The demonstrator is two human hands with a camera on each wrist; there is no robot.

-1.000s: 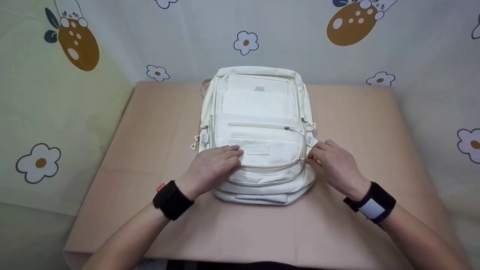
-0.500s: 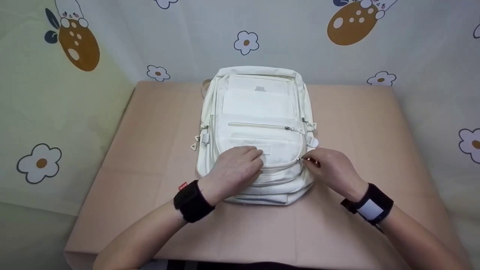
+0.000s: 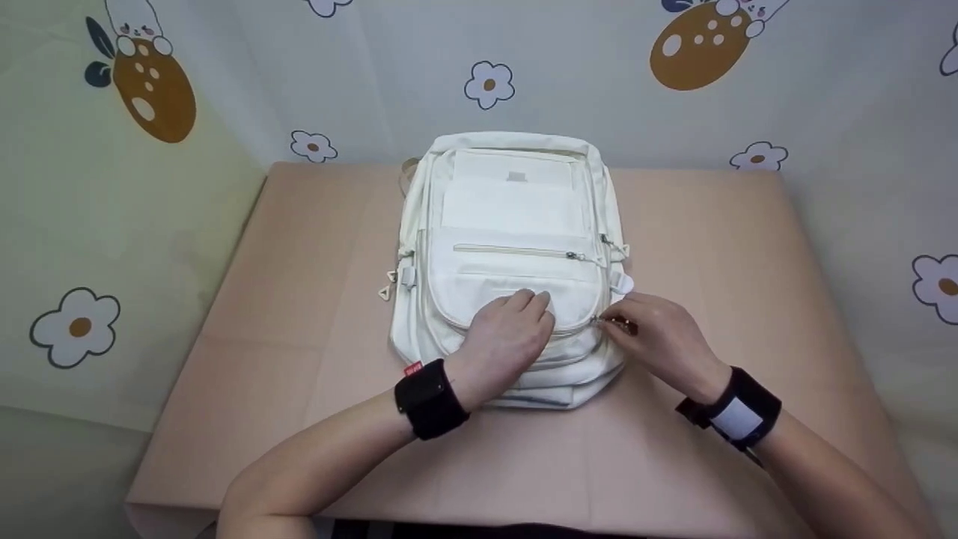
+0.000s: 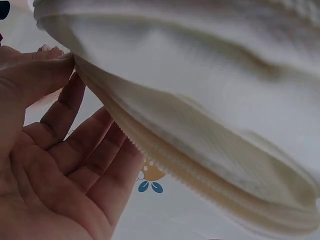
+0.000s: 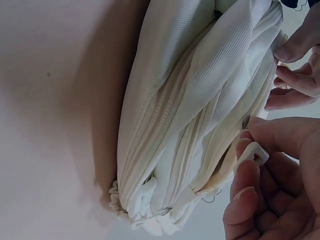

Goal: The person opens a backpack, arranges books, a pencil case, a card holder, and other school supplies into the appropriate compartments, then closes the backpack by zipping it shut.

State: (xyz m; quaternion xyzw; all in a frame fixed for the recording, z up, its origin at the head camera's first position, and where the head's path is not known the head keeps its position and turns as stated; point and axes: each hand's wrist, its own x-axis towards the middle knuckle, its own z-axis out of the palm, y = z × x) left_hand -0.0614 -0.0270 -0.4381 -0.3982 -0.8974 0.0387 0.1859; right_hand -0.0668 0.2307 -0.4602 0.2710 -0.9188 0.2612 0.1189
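A white backpack (image 3: 516, 209) lies front side up on the table, with several zippers across its face. My left hand (image 3: 503, 338) is over its lower front pocket. In the left wrist view, thumb and forefinger pinch the pocket's zippered edge (image 4: 125, 122), while the other fingers spread behind it. My right hand (image 3: 666, 337) is at the pocket's right corner. As the right wrist view shows, its thumb and forefinger pinch the zipper pull at the metal slider (image 5: 245, 121); the pull's white loop (image 5: 255, 152) lies against the curled fingers.
The table has a tan cover (image 3: 299, 389). Printed cloth (image 3: 389, 75) with flowers and orange shapes hangs behind and at the sides. A closed short zipper (image 3: 516, 251) crosses the bag's upper front. Triangular pulls (image 3: 385, 292) hang at its left side.
My left hand has slid right along the pocket's lower edge, closer to the right hand. The right hand stays at the zipper corner, its fingers turned slightly. The backpack stays in place.
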